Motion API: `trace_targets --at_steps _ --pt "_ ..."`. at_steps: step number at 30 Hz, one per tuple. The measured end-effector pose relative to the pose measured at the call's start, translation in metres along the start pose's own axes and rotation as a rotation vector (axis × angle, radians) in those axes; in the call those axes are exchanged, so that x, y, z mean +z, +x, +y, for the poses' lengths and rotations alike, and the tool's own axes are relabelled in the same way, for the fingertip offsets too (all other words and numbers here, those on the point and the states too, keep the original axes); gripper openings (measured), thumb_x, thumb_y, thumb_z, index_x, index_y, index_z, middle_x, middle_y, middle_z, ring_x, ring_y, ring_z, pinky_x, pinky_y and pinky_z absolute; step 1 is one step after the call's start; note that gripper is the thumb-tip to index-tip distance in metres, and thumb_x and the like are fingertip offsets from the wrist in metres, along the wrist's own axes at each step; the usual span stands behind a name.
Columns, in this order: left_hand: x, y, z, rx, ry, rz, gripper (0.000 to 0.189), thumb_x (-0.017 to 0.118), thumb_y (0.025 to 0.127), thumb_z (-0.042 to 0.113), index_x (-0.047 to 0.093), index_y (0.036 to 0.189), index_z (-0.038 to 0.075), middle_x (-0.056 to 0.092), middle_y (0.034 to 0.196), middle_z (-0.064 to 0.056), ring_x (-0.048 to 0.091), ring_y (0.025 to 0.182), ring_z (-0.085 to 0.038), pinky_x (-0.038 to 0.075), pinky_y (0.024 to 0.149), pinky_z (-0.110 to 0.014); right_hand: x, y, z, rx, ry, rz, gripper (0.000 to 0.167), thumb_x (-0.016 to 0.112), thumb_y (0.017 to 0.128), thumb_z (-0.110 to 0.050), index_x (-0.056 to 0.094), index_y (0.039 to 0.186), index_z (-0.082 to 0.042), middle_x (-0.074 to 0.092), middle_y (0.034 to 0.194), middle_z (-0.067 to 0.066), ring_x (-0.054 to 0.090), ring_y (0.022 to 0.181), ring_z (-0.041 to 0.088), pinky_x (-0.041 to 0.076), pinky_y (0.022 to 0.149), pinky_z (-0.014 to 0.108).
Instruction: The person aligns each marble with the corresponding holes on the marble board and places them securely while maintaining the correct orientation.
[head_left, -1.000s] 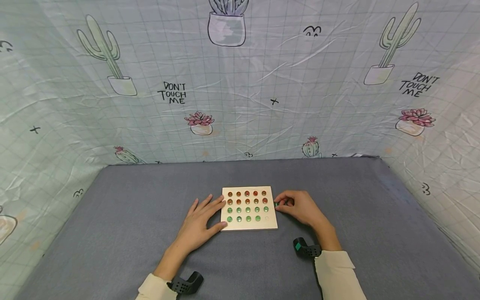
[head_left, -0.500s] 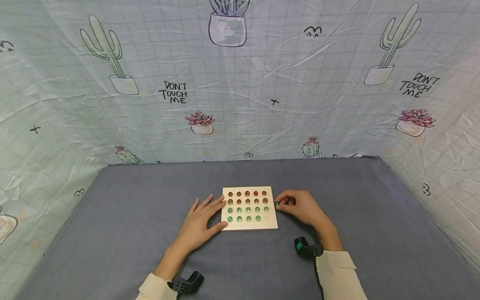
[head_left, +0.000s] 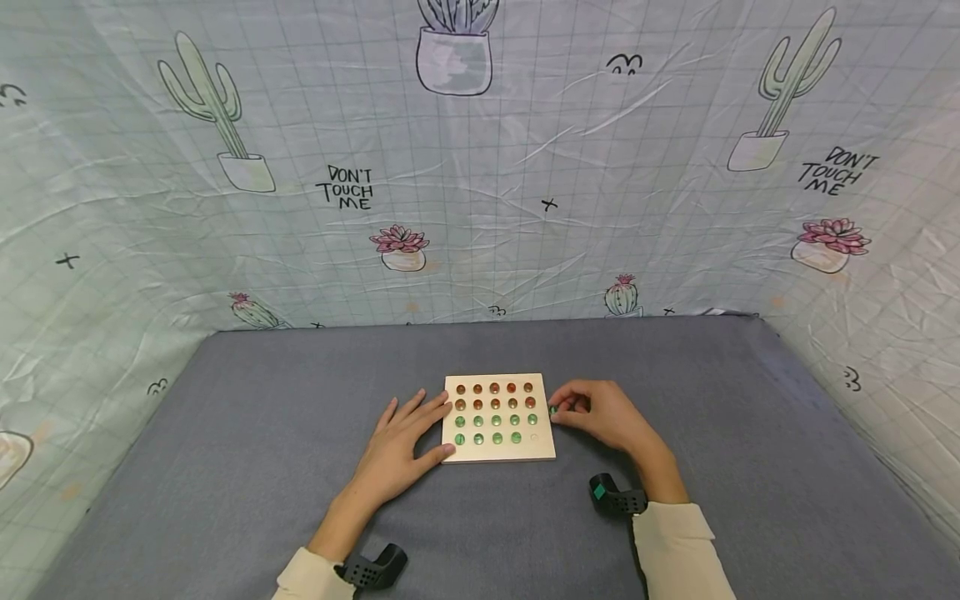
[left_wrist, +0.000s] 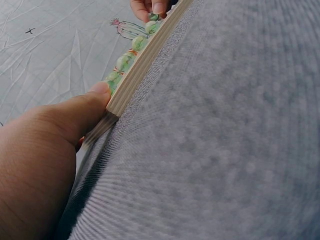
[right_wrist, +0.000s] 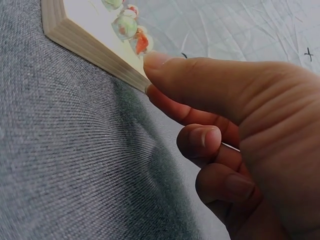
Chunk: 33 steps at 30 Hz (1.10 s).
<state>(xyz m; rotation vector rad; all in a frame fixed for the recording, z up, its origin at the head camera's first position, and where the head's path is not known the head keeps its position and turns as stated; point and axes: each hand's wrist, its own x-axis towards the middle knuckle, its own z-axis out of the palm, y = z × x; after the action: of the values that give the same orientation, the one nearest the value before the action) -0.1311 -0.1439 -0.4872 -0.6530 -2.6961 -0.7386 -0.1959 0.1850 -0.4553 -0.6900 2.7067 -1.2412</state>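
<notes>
A pale wooden board (head_left: 487, 451) lies flat on the cloth, with marbles sitting in rows of hollows. Orange-red marbles (head_left: 495, 403) fill the two far rows, and green marbles (head_left: 497, 421) the two near rows. The near right hollow (head_left: 534, 437) shows bare wood. My left hand (head_left: 399, 442) rests with spread fingers along the board's left edge, its thumb (left_wrist: 92, 107) against the near corner. Beside the right edge, my right hand (head_left: 600, 414) pinches a green marble (head_left: 553, 409) between thumb and fingers. In the right wrist view the thumb hides this marble.
Grey cloth (head_left: 480, 525) covers the table around the board. A pale curtain with cactus drawings (head_left: 480, 167) hangs behind and at both sides. Black wrist devices (head_left: 372, 568) sit at both cuffs.
</notes>
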Motion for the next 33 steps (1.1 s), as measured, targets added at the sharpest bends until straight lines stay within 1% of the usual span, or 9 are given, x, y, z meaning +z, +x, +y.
trace_targets --at_steps 12,20,29,33 --pt "0.0 0.001 0.001 0.002 -0.008 0.01 0.063 0.067 0.086 0.046 0.053 0.139 0.015 0.045 0.145 -0.002 0.034 0.136 -0.033 0.013 0.11 -0.061 0.001 0.001 -0.004 -0.017 0.023 -0.033 0.013 0.079 0.08 -0.021 0.073 0.091 -0.018 0.062 0.076 -0.006 0.053 0.064 0.014 0.044 0.056 0.025" --pt "-0.002 0.001 0.002 -0.018 -0.001 -0.011 0.064 0.066 0.086 0.048 0.053 0.14 0.016 0.044 0.146 -0.001 0.033 0.137 -0.032 0.012 0.111 -0.06 0.002 0.001 -0.006 -0.031 0.034 -0.081 0.014 0.079 0.08 -0.023 0.072 0.092 -0.017 0.061 0.076 -0.006 0.052 0.065 0.014 0.043 0.056 0.026" --pt "-0.001 0.001 0.002 -0.02 0.008 -0.013 0.064 0.065 0.087 0.048 0.052 0.14 0.016 0.044 0.146 -0.001 0.032 0.137 -0.032 0.012 0.111 -0.06 0.004 0.002 -0.011 -0.046 0.043 -0.103 0.014 0.08 0.079 -0.021 0.073 0.09 -0.021 0.062 0.074 -0.008 0.051 0.061 0.012 0.043 0.054 0.025" --pt "0.0 0.001 0.002 -0.019 0.008 -0.01 0.063 0.065 0.087 0.047 0.052 0.14 0.016 0.044 0.146 -0.001 0.032 0.137 -0.032 0.012 0.111 -0.06 0.005 0.002 -0.011 -0.066 0.048 -0.121 0.014 0.08 0.078 -0.021 0.073 0.09 -0.02 0.061 0.071 -0.008 0.049 0.059 0.011 0.042 0.054 0.024"
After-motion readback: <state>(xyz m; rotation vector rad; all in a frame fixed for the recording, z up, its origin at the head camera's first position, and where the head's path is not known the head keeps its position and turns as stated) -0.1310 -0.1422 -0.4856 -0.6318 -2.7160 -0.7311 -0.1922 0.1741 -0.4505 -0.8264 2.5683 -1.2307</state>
